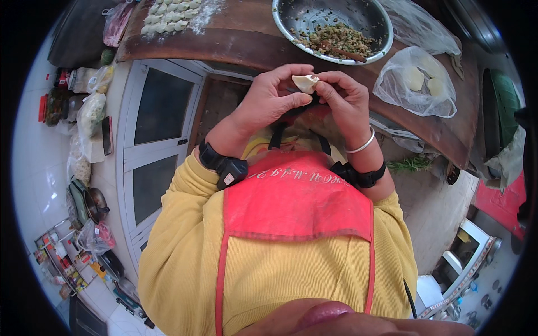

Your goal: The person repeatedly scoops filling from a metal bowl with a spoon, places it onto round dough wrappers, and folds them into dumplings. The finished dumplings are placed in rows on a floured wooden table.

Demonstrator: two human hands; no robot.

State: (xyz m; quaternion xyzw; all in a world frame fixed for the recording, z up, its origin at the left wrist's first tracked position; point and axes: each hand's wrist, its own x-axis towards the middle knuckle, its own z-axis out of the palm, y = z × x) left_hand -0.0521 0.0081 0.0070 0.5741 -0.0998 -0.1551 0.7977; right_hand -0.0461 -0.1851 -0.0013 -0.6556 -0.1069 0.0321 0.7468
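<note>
Between my two hands is a partly folded dumpling (305,83) of pale dough, raised in front of my chest near the board's front edge. My left hand (275,94) has its thumb and fingers around the dumpling's left side. The fingertips of my right hand (342,94) pinch its right edge. Just beyond my hands stands a metal bowl (332,61) holding chopped filling (336,38) and a brown wooden utensil (348,54). Rows of shaped dumplings (171,16) lie at the far left on the wooden board (235,44), beside scattered white flour (208,14).
A clear plastic bag (439,98) with pale dough pieces (416,79) lies on the right of the board. Behind it is another plastic bag (414,23). Jars and bagged food line the left side. Green leafy stalks (410,164) lie below the board at right.
</note>
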